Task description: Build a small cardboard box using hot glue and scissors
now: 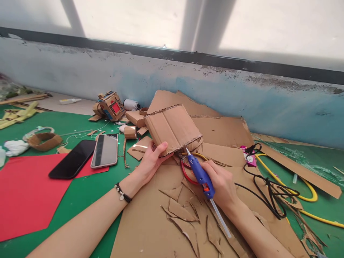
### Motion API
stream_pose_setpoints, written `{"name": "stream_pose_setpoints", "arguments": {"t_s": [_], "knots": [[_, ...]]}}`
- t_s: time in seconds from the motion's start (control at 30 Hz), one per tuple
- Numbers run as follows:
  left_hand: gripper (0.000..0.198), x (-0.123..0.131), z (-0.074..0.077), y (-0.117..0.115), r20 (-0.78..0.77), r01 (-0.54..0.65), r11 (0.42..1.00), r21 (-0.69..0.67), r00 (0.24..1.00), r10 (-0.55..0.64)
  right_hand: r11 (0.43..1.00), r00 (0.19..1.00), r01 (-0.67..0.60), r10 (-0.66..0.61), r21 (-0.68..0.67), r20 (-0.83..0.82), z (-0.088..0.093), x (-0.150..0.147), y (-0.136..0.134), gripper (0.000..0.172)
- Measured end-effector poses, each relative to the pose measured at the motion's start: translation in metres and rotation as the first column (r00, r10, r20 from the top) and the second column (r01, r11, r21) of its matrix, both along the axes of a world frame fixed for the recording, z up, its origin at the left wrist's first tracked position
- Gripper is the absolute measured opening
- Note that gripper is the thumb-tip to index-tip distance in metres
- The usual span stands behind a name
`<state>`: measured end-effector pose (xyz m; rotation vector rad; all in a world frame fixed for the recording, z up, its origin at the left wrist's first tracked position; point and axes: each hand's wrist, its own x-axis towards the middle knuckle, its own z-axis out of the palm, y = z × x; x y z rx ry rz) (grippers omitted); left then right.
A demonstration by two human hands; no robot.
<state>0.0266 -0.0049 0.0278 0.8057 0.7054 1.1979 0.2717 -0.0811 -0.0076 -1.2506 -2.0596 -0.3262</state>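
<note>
My left hand (153, 159) grips a folded cardboard piece (173, 127) by its lower left corner, thumb on top and fingers underneath. The piece is tilted, held above the cardboard sheet (142, 218). My right hand (219, 181) is wrapped around a blue hot glue gun (200, 172) with a clear glue stick coming out of its back. The gun's nozzle meets or nearly meets the piece's near edge; I cannot tell whether it touches. Behind the gun lie scissors with red handles (186, 175), partly covered. Torn cardboard scraps (182, 211) are scattered below the hands.
Two phones (104, 150) lie at the left by red paper (29, 193). A small cardboard model (111, 107) stands at the back. Larger cardboard sheets (223, 130) lean against the wall. A black cord (268, 190) and yellow cable (319, 218) tangle at the right.
</note>
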Motion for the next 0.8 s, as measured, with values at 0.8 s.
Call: {"name": "stream_pose_setpoints", "arguments": {"t_s": [0.8], "knots": [[0.058,0.001,-0.006,0.000,-0.031,0.012,1.000,0.013,0.999,-0.012,0.998,0.990,0.035,-0.029,0.043,-0.139,-0.011,0.006,-0.003,0.015]]}}
